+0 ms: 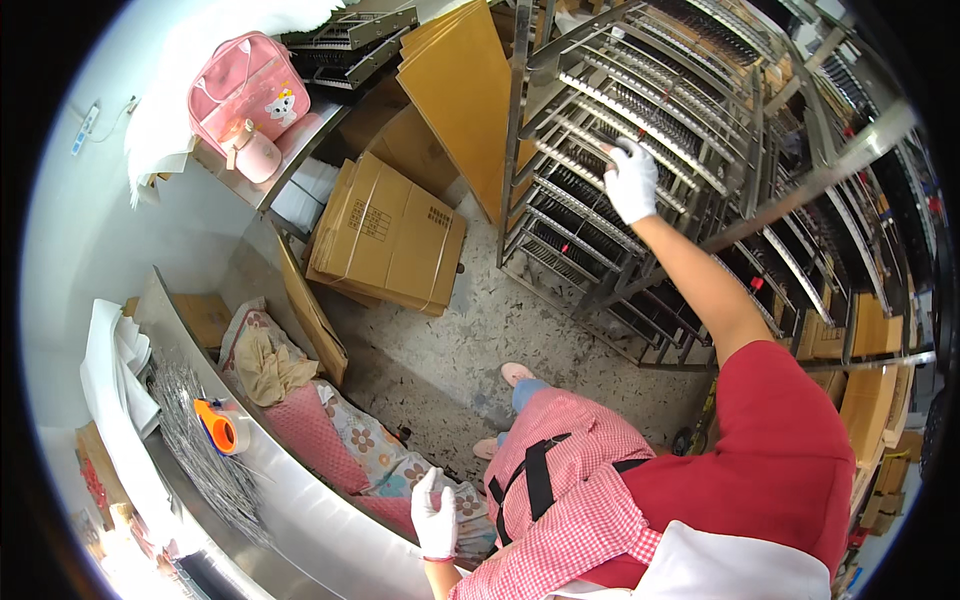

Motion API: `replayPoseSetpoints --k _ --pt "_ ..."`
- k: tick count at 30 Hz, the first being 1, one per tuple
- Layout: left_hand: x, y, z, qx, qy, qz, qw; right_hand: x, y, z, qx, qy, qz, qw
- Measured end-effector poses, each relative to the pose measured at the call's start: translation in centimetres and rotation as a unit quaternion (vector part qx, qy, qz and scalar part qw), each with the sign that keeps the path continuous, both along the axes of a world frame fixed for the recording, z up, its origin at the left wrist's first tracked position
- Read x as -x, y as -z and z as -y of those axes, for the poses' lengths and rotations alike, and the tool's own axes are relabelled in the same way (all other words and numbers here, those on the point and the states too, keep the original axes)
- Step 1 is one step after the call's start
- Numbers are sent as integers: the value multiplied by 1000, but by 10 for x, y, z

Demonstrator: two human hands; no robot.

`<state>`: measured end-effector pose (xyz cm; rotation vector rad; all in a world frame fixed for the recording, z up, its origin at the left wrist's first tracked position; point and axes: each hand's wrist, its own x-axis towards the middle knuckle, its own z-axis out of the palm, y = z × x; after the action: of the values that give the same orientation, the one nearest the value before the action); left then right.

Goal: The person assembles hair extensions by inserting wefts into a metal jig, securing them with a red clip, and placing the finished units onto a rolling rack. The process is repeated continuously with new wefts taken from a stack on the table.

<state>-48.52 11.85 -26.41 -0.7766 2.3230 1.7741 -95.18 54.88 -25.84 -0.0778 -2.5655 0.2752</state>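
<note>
My right hand [631, 182], in a white glove, reaches out to a tall metal rack [640, 110] with tiers of slotted rails. Its fingers are apart at the front of the rails, and nothing shows in them. Whether the fingertips touch a rail I cannot tell. Low in front of me, my left hand [434, 518], also gloved in white, hangs beside the edge of a metal table [315, 520]. Its fingers are loosely apart and hold nothing. On that table lie a bundle of thin metal wires [195, 440] and an orange tape dispenser [222, 428].
Flat cardboard boxes [390, 235] and tall yellow-brown boards [460, 100] stand left of the rack. A pink bag [245, 85] and a pink bottle [255, 155] sit on a shelf. Patterned cloth [365, 440] lies beside the table. More racks [850, 220] stand at the right.
</note>
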Motion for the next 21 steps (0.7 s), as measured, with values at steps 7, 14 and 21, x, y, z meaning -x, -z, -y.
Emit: replayPoseSetpoints --k 7,14,21 --pt "-13 8 -42 -69 -74 55 993 30 87 0 -15 170 385 907" --pt "-41 15 -44 -153 -175 48 971 -3 127 -21 163 -110 399 896" --pt "-26 -63 -20 -74 -153 -106 980 -128 16 170 399 -227 618 638"
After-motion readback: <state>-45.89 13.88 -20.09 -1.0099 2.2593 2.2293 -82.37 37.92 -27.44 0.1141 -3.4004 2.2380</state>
